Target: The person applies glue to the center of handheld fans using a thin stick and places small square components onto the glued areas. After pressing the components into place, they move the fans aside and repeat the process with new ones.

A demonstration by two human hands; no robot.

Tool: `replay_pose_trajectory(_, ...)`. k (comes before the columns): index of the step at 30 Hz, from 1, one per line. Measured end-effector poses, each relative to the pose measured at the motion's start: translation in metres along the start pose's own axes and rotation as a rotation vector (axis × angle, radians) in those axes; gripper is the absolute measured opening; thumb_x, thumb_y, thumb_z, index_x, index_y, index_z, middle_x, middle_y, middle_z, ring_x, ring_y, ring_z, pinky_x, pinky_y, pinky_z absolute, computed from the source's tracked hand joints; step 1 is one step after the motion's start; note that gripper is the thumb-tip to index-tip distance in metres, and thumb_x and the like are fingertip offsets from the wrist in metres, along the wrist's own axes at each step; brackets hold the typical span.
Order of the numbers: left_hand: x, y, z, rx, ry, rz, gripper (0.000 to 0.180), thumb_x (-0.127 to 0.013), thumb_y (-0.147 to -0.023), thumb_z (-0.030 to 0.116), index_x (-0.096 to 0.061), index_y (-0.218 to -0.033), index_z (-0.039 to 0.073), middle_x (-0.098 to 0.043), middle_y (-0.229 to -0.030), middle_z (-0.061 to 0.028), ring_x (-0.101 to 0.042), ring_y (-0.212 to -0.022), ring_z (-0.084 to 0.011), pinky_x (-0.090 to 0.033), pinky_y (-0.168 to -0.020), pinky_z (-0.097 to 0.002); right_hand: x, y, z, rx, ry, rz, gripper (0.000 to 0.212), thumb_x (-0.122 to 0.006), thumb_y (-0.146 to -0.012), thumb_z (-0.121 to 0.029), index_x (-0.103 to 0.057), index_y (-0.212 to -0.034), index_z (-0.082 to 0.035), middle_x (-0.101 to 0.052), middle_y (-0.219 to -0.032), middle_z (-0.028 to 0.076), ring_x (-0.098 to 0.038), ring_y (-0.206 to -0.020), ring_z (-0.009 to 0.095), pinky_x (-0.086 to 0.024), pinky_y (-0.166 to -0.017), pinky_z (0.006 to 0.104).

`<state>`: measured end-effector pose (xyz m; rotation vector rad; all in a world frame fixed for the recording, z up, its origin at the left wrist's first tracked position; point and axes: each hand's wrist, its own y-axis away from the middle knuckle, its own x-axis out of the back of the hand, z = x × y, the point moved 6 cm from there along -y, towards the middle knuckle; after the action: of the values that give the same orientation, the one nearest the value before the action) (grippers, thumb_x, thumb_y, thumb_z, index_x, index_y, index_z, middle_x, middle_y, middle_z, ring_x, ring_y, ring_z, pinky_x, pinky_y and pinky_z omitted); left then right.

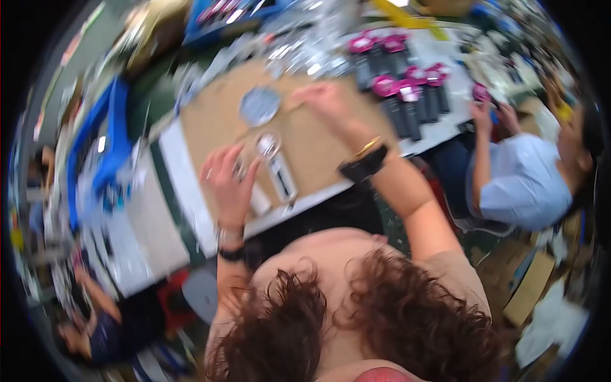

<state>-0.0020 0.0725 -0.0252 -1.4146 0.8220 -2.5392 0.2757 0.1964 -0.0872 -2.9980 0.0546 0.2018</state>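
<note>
Head view: the left hand (228,181) lies fingers spread on the brown work mat (318,149), beside a small clear-topped round piece (268,145) and a slim white-and-black stick (282,178). Both look light, hard and a bit slippery, so I'd pinch them by the edges. The right hand (328,102) reaches up the mat near a round grey disc (259,106). Motion blur means I can't tell if either hand actually grips anything.

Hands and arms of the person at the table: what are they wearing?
Both forearms are bare, with no sleeves reaching them. The left hand has a ring on one finger, and its wrist carries a pale bracelet and a dark band. The right hand has a wide black wristband with a thin gold bangle beside it.
</note>
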Motion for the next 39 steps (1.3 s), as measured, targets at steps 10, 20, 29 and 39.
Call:
replay_pose_trajectory(10, 0.001, 0.020, -0.010, 0.069, 0.076, 0.000, 0.047, -0.093, -0.085, 0.034, -0.076, -0.126, 0.020, -0.070, -0.126, 0.0012, -0.059, -0.129, -0.0236, -0.027, -0.116, -0.0488, -0.019, 0.011, -0.034, -0.337, 0.099, -0.003, 0.022, -0.082, -0.102, -0.018, -0.085, -0.114, -0.001, -0.050, -0.069, -0.013, -0.032, -0.056, 0.001, -0.021, -0.052, 0.0231)
replay_pose_trajectory(20, 0.000, 0.014, -0.005, 0.061, 0.087, 0.007, 0.044, -0.092, -0.086, 0.034, -0.077, -0.125, 0.020, -0.071, -0.128, 0.0014, -0.059, -0.130, -0.0233, -0.025, -0.116, -0.0485, -0.022, 0.011, -0.028, -0.156, 0.332, 0.015, 0.022, -0.084, -0.100, -0.020, -0.086, -0.109, 0.000, -0.057, -0.070, -0.011, -0.039, -0.059, 0.000, -0.026, -0.052, 0.0222)
replay_pose_trajectory(29, -0.006, 0.007, -0.007, 0.048, 0.091, 0.008, 0.045, -0.093, -0.085, 0.036, -0.077, -0.124, 0.020, -0.071, -0.128, 0.0021, -0.058, -0.131, -0.0231, -0.025, -0.117, -0.0483, -0.031, 0.015, -0.040, -0.004, 0.583, -0.003, 0.023, -0.085, -0.099, -0.021, -0.087, -0.107, 0.001, -0.063, -0.074, -0.009, -0.048, -0.066, 0.000, -0.032, -0.056, 0.0211)
replay_pose_trajectory(39, -0.009, 0.007, -0.008, 0.054, 0.085, 0.000, 0.045, -0.094, -0.084, 0.036, -0.078, -0.124, 0.021, -0.072, -0.128, 0.0028, -0.058, -0.132, -0.0227, -0.025, -0.117, -0.0487, -0.022, 0.013, -0.039, -0.261, 0.161, 0.023, 0.023, -0.086, -0.100, -0.021, -0.086, -0.112, -0.002, -0.053, -0.070, -0.012, -0.035, -0.058, 0.000, -0.024, -0.053, 0.0226)
